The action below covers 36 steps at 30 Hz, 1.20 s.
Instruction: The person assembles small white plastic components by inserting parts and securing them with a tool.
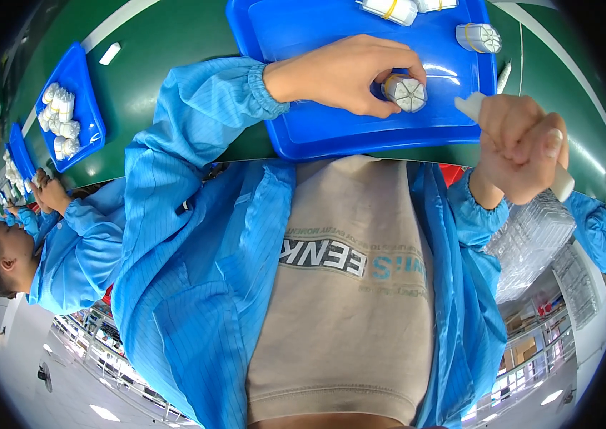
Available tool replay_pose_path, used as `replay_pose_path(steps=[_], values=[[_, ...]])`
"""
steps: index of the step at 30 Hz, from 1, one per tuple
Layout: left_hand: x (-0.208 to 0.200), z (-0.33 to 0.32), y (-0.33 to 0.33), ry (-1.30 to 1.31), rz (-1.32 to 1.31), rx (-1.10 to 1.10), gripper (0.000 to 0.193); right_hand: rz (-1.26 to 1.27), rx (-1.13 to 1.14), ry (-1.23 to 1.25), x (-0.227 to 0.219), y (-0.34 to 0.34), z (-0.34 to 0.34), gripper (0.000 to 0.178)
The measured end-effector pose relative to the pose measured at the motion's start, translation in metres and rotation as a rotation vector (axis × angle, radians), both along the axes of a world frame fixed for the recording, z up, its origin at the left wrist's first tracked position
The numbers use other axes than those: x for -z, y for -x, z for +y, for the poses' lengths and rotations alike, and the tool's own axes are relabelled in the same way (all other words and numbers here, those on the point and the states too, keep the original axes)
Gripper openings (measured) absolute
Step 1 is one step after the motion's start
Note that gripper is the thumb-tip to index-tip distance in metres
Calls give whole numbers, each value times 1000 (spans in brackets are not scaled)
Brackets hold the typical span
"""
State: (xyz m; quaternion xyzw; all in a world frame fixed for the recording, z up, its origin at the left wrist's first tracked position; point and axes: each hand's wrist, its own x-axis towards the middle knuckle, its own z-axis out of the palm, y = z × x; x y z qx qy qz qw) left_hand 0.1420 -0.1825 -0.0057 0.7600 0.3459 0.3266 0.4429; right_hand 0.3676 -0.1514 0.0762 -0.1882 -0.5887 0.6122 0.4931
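While my left hand point(351, 76) clasps a white bundle point(408, 94) over the blue tray point(339, 129), my right hand point(521, 150) grips a white rod point(564, 184); beyond them, banded bundles point(479, 38) look finished, I'd judge, this one unfinished.

Glossy plastic is gleaming beside soft cloth.
From where I'm standing, the blue tray point(331, 134) is shining like smooth moulded plastic, throwing back pale streaks of light, and the green tabletop point(181, 39) is giving off a smooth sheen. The white bundle point(407, 94) is looking like slick, partly clear plastic, while the white rod point(563, 184) is showing a smooth, duller face. The blue jacket point(181, 243) is creasing like thin, faintly lustrous cloth; the beige shirt point(346, 329) is looking matt and soft. Stacked clear packaging point(532, 239) is glinting like ridged plastic.
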Motion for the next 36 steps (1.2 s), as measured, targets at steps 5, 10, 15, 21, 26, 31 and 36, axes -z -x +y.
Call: replay_pose_path(steps=[5, 10, 15, 21, 26, 31, 36], values=[[2, 2, -2, -36, -3, 24, 44, 14, -8, 14, -3, -16, 4, 41], [4, 1, -2, -135, 79, -33, 43, -28, 48, 27, 1, -10, 6, 40], [1, 1, 0, -207, 132, -85, 48, -50, 111, 54, 2, -4, 4, 40], [-9, 0, -10, -135, 311, -101, 48, 69, 164, 215, 3, 14, -9, 42], [-1, -6, -13, -157, 349, -156, 47, 24, 244, 239, 8, 19, -9, 37], [7, -9, -12, -244, 296, -212, 48, 102, 244, 308, 11, 6, 1, 22], [7, -9, -11, -214, 332, -168, 49, -631, 426, 272, 40, -7, 16, 34]])
